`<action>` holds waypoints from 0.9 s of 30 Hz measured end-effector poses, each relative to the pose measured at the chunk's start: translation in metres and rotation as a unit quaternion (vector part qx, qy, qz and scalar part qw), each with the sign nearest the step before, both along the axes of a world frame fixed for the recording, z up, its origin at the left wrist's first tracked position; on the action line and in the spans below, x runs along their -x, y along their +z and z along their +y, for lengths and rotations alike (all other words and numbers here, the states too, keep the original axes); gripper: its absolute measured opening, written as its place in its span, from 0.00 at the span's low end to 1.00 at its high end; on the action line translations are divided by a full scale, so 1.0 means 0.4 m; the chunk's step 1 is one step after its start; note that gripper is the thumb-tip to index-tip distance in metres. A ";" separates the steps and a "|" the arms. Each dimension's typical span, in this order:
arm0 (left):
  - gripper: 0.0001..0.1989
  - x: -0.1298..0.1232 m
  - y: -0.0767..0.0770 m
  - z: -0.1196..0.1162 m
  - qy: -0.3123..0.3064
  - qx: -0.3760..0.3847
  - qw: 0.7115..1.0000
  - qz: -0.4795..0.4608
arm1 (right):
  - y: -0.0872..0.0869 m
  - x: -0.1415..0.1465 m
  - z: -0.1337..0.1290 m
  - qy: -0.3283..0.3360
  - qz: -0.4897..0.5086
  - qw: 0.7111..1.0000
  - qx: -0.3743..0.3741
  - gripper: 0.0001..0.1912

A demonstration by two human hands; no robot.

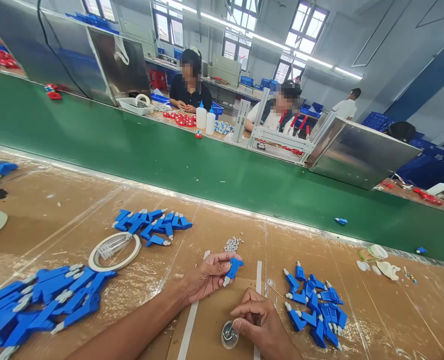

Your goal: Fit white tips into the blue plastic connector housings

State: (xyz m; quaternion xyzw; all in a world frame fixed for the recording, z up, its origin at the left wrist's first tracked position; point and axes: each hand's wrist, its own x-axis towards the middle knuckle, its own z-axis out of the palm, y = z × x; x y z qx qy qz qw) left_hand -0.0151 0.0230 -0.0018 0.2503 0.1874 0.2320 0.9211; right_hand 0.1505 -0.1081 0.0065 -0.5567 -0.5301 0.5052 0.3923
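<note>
Resting in the left hand (207, 276), the blue piece (234, 269) is sitting above the desk (195, 232), its pale tip pointing down toward the wearer. The left fingers are closing lightly around it, thumb on top, and are leaving most of it exposed; that light grip seems right for keeping its surface accessible. Nearer the wearer, the right hand (260, 320) is pinching a thin stick (231, 327) between thumb and fingertip, with no gap, and the stick is dipping into the clear cup (225, 341). Lifting little on the stick and steadying the wrist would probably be avoiding drips. Beyond the piece, grey bits (232, 245) are lying loose, and 2 tape strips (258, 275) are flanking the work spot. More blue pieces (315, 310) are lying to the right.
</note>
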 end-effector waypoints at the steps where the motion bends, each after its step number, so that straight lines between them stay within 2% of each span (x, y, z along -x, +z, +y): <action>1: 0.22 0.000 0.000 -0.001 -0.002 0.001 1.000 -0.001 | 0.000 0.001 0.001 0.000 -0.006 1.000 -0.001 0.17; 5: 0.23 0.002 0.003 0.001 -0.005 0.007 1.000 -0.006 | 0.020 0.009 -0.002 0.017 -0.049 0.999 -0.017 0.17; 11: 0.24 0.001 0.005 0.002 0.006 0.013 1.000 0.001 | 0.059 0.022 -0.017 0.075 -0.135 0.988 -0.028 0.11; 14: 0.25 0.000 0.003 -0.001 0.008 0.013 1.000 0.004 | 0.048 0.023 -0.019 0.067 -0.191 0.975 -0.088 0.12; 17: 0.25 -0.001 0.001 -0.003 0.007 0.013 1.000 0.007 | 0.031 0.023 -0.022 0.053 -0.251 0.948 -0.189 0.14; 19: 0.25 -0.003 -0.001 -0.004 0.003 0.013 1.000 0.009 | 0.026 0.024 -0.027 0.053 -0.268 0.936 -0.224 0.15; 21: 0.25 -0.005 -0.003 -0.004 -0.001 0.013 1.000 0.010 | 0.027 0.025 -0.033 0.058 -0.269 0.937 -0.215 0.17; 24: 0.24 -0.007 -0.004 -0.005 -0.005 0.014 1.000 0.010 | 0.034 0.020 -0.040 0.075 -0.253 0.951 -0.161 0.17; 27: 0.24 -0.007 0.000 -0.008 -0.006 0.016 1.000 0.008 | 0.033 0.009 -0.043 0.049 -0.213 0.972 -0.089 0.18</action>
